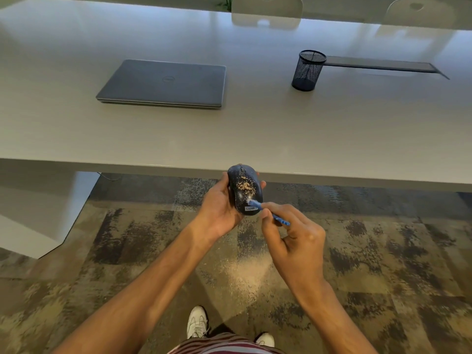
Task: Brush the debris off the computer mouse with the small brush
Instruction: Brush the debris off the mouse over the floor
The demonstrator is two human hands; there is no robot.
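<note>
Two hands [219,205], Lenovo-labelled mouse [244,190], blue brush [258,206], Dell laptop [166,83]

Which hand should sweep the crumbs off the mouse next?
The right hand. It already pinches the small blue brush, whose tip rests on the mouse just below the tan debris. The left hand is busy cradling the mouse.
</note>
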